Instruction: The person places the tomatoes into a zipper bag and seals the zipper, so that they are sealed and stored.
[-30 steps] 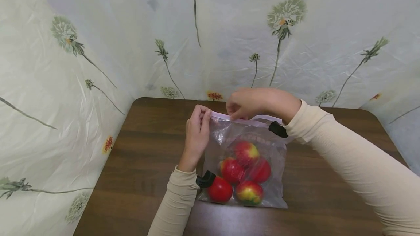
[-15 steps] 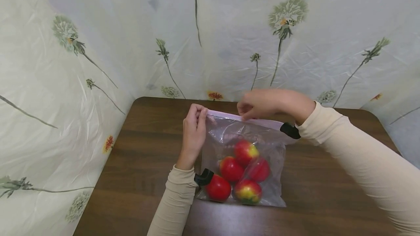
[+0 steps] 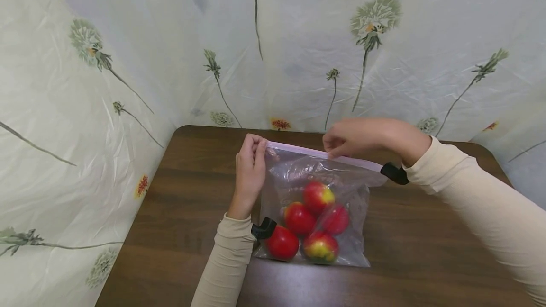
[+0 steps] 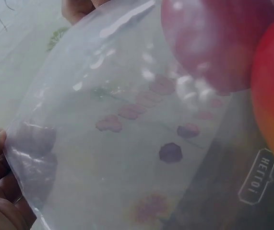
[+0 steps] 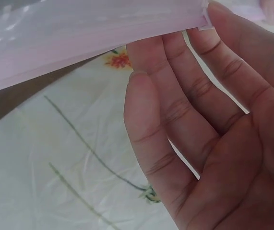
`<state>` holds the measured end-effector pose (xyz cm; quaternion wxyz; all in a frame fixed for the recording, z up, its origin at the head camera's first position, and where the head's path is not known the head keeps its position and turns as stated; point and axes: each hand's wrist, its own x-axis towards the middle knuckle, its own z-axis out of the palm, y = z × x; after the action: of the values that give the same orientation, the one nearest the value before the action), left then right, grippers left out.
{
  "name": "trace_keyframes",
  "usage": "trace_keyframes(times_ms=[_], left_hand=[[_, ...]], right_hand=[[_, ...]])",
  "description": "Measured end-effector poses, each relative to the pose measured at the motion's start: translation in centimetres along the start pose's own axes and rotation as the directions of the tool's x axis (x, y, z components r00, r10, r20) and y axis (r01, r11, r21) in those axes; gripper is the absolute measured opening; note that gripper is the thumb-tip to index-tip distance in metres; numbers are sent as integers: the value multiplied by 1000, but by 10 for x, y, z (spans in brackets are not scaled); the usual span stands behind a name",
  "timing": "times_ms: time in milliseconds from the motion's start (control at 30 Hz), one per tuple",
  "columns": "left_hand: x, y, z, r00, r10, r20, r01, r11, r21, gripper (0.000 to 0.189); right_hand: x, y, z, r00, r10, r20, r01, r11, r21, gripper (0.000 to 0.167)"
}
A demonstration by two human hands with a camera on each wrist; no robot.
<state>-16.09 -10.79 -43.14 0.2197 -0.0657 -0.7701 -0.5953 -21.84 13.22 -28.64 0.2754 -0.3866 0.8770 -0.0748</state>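
A clear zip bag [image 3: 294, 174] with a pink zip strip [image 3: 294, 148] lies on the table, several red and yellow apples [image 3: 317, 197] inside it. My left hand [image 3: 250, 167] pinches the bag's top left corner between thumb and fingers. Partway along the strip, my right hand [image 3: 362, 137] pinches a small pale slider [image 5: 205, 20] between thumb and index finger; its other fingers are loosely bent. The left wrist view shows the see-through plastic close up, with an apple [image 4: 273, 86] and a printed speech-bubble label [image 4: 257, 176]. To the right of the slider, the strip runs towards my right wrist.
The bag rests on a dark brown wooden table [image 3: 183, 212]. Behind and to the left hangs a pale sheet [image 3: 290, 60] printed with dandelions. Black wrist mounts [image 3: 394, 173] sit close to the bag on both arms.
My right hand has slid rightwards along the strip. The gap in the bag's mouth near it has narrowed and the strip lies straighter. The left hand has shifted slightly left, still pinching the corner.
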Motion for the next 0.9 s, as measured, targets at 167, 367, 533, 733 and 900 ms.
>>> trace_keyframes(times_ms=[167,367,533,733,900], left_hand=[[1,-1,-1,1000,-13,-3,13,1000,-1,20],[1,-4,-2,999,-19,-26,19,1000,6,21],[2,-5,-4,999,-19,-31,19,1000,17,21],[1,-4,-4,1000,-25,-20,25,1000,17,20],[2,-4,-4,999,-24,-25,24,1000,19,21]], right_hand=[[-3,8,2,999,-33,-6,33,999,5,14],[-10,18,5,1000,-16,-8,16,1000,17,14],[-17,24,7,1000,1,2,-1,999,40,14],[-24,28,10,1000,23,9,-23,998,52,15],[-28,33,13,1000,21,-5,-20,999,50,15]])
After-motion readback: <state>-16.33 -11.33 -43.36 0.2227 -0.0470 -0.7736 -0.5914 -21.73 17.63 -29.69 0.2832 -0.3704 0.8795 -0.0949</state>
